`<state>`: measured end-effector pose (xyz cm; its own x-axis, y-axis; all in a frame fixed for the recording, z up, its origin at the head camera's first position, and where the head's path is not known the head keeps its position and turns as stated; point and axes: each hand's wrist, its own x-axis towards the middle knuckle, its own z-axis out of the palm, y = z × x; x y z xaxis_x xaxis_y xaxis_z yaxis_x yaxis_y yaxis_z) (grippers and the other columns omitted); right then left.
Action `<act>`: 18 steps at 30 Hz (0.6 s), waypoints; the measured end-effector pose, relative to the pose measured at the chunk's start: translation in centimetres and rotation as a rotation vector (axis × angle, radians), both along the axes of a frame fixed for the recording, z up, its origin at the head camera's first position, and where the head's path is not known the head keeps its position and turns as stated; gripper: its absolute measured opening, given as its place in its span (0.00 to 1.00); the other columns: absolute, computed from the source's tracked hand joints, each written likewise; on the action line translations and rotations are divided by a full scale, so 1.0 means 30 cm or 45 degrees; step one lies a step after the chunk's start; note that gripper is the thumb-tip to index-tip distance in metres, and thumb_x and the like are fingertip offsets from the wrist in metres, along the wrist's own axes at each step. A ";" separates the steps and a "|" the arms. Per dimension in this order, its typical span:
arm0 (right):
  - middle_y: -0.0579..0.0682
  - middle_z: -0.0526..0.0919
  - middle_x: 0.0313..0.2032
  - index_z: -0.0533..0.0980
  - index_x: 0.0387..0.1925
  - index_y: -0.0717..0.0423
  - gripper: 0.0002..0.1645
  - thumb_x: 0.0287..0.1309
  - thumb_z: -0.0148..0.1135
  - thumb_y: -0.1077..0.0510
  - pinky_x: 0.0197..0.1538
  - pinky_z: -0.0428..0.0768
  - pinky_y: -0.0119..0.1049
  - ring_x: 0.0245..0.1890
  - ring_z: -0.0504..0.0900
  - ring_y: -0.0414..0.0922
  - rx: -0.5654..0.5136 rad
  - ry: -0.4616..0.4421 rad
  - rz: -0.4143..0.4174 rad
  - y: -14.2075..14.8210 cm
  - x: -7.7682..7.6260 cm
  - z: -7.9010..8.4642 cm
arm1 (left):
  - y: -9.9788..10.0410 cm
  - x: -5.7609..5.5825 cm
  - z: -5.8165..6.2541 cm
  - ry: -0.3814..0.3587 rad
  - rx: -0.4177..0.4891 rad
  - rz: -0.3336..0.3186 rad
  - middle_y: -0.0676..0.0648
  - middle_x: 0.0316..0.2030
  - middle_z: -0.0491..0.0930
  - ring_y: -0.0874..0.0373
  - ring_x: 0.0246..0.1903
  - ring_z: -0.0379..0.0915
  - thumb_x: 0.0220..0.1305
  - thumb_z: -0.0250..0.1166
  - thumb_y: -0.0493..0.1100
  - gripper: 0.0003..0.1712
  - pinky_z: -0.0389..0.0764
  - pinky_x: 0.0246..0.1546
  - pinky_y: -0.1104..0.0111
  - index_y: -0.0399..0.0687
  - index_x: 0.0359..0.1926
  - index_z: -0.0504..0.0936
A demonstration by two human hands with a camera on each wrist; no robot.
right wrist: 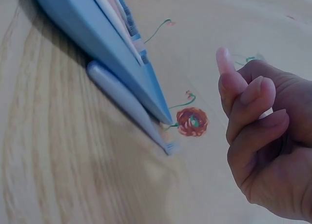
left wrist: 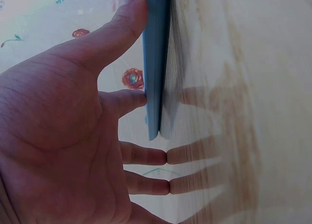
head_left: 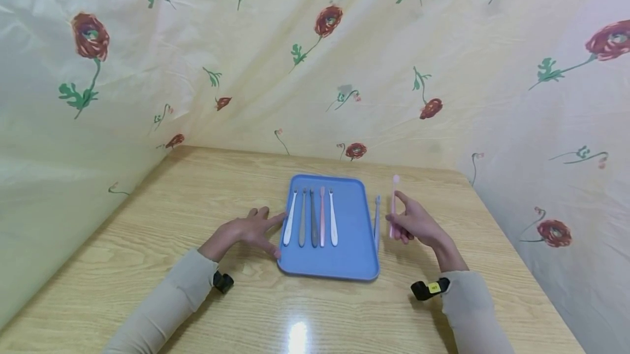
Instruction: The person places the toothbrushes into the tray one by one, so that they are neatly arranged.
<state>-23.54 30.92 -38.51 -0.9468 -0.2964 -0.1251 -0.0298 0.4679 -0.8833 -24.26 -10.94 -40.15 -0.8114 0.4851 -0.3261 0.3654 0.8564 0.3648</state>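
Observation:
A blue tray (head_left: 354,222) lies on the table with several toothbrushes in a row on it: white, grey, dark grey, pink (head_left: 322,217) and white (head_left: 333,222). My left hand (head_left: 253,229) has its fingers spread, with the thumb and forefinger at the tray's left edge. In the left wrist view the tray wall (left wrist: 155,63) stands between these fingers and the wood. My right hand (head_left: 415,221) holds a pink toothbrush (head_left: 394,201) upright in the head view, right of the tray. Between that hand and the tray lies a blue toothbrush (head_left: 377,222) along the tray's right edge.
The wooden table (head_left: 206,179) runs back to a flower-patterned cloth (head_left: 266,69), which also hangs at the left and right sides. A glare spot shows near the table's front. Black wrist straps are on both arms.

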 end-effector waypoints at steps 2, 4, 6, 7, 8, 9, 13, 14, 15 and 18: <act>0.44 0.78 0.13 0.30 0.79 0.62 0.53 0.70 0.55 0.61 0.14 0.71 0.33 0.09 0.73 0.37 -0.006 0.003 0.004 -0.007 -0.001 0.006 | -0.001 0.000 0.000 0.000 0.000 0.000 0.30 0.77 0.46 0.29 0.75 0.45 0.51 0.72 0.69 0.63 0.59 0.61 0.26 0.61 0.80 0.47; 0.44 0.77 0.13 0.30 0.79 0.62 0.53 0.70 0.55 0.61 0.14 0.70 0.33 0.09 0.72 0.37 -0.016 0.004 0.010 -0.015 -0.002 0.010 | -0.002 0.001 0.001 -0.001 0.002 0.000 0.30 0.77 0.46 0.29 0.75 0.44 0.51 0.72 0.69 0.63 0.59 0.61 0.26 0.61 0.80 0.47; 0.44 0.77 0.12 0.30 0.79 0.62 0.53 0.70 0.55 0.62 0.14 0.71 0.33 0.09 0.72 0.37 -0.026 0.004 0.014 -0.024 -0.004 0.012 | -0.002 0.002 0.003 -0.004 0.003 -0.001 0.30 0.77 0.46 0.29 0.75 0.44 0.51 0.72 0.68 0.63 0.60 0.61 0.26 0.61 0.80 0.47; 0.44 0.77 0.12 0.30 0.79 0.62 0.53 0.70 0.55 0.62 0.14 0.71 0.33 0.09 0.73 0.37 -0.033 0.002 0.019 -0.028 -0.004 0.013 | -0.002 0.003 0.003 -0.005 0.001 0.000 0.30 0.77 0.45 0.29 0.75 0.44 0.51 0.72 0.68 0.63 0.60 0.61 0.27 0.61 0.80 0.47; 0.44 0.77 0.13 0.30 0.79 0.62 0.53 0.70 0.54 0.62 0.14 0.71 0.33 0.09 0.73 0.37 -0.036 0.002 0.023 -0.032 -0.004 0.013 | -0.002 0.004 0.003 -0.007 0.001 0.002 0.30 0.77 0.45 0.29 0.75 0.44 0.51 0.72 0.68 0.63 0.61 0.61 0.27 0.61 0.80 0.47; 0.44 0.78 0.13 0.30 0.79 0.62 0.53 0.70 0.54 0.62 0.14 0.71 0.33 0.09 0.73 0.37 -0.041 0.002 0.029 -0.036 -0.005 0.013 | -0.001 0.005 0.002 -0.006 -0.001 0.002 0.31 0.77 0.46 0.30 0.75 0.44 0.51 0.73 0.68 0.63 0.62 0.61 0.27 0.61 0.80 0.47; 0.44 0.78 0.12 0.30 0.79 0.61 0.52 0.70 0.53 0.63 0.14 0.71 0.33 0.09 0.73 0.37 -0.051 0.010 0.051 -0.058 -0.012 0.018 | 0.000 0.006 -0.002 -0.003 -0.005 0.010 0.32 0.77 0.47 0.32 0.74 0.46 0.51 0.73 0.69 0.63 0.64 0.60 0.29 0.62 0.80 0.47; 0.44 0.78 0.12 0.31 0.79 0.61 0.52 0.70 0.53 0.62 0.14 0.71 0.33 0.09 0.73 0.37 -0.051 0.015 0.052 -0.064 -0.016 0.020 | 0.000 0.006 -0.002 0.000 -0.004 0.011 0.32 0.76 0.47 0.32 0.74 0.46 0.51 0.73 0.69 0.64 0.64 0.60 0.29 0.62 0.80 0.47; 0.44 0.78 0.12 0.31 0.79 0.61 0.52 0.70 0.53 0.63 0.14 0.71 0.33 0.09 0.73 0.37 -0.056 0.016 0.055 -0.073 -0.019 0.023 | 0.000 0.005 -0.002 0.003 -0.005 0.012 0.32 0.76 0.47 0.33 0.74 0.47 0.51 0.73 0.69 0.64 0.64 0.60 0.29 0.62 0.80 0.47; 0.44 0.77 0.12 0.31 0.79 0.61 0.52 0.70 0.53 0.62 0.14 0.70 0.32 0.09 0.73 0.36 -0.065 0.020 0.069 -0.096 -0.031 0.024 | 0.001 0.004 -0.002 0.003 -0.005 0.015 0.32 0.76 0.47 0.33 0.74 0.47 0.50 0.73 0.69 0.63 0.63 0.61 0.29 0.63 0.80 0.47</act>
